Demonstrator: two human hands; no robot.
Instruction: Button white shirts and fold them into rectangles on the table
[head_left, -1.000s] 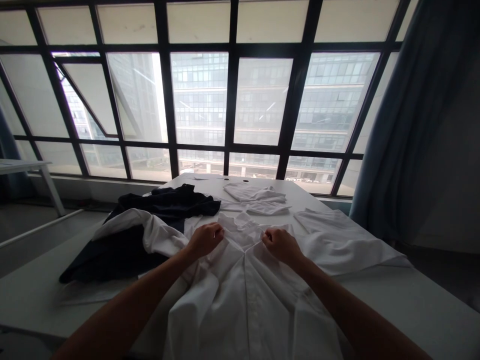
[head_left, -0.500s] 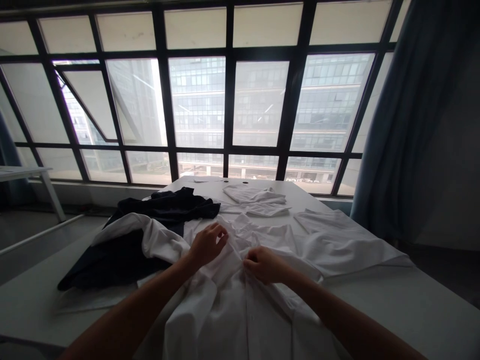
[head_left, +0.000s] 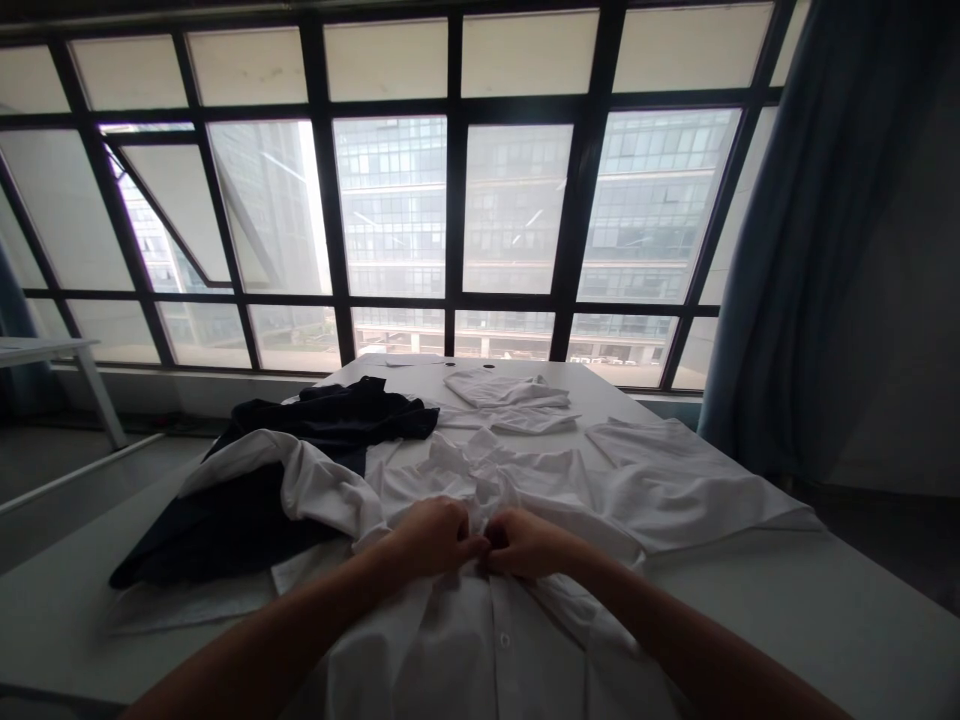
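Observation:
A white button-up shirt [head_left: 517, 640] lies face up on the white table [head_left: 817, 610], collar towards the window. My left hand [head_left: 435, 535] and my right hand [head_left: 529, 542] meet at the shirt's front placket just below the collar. Both are closed, fingertips almost touching, each pinching the white fabric on its side of the button line. A button shows lower down on the placket.
A dark navy garment [head_left: 247, 470] is heaped on the left of the table, partly under the shirt's sleeve. Folded white cloths [head_left: 506, 392] lie at the far end near the window. A blue curtain [head_left: 817, 250] hangs at the right. Another table [head_left: 45, 350] stands at far left.
Both hands have come from the shirt's collar area down and inward, and now meet at the middle of the placket. The left hand went from loosely open to closed.

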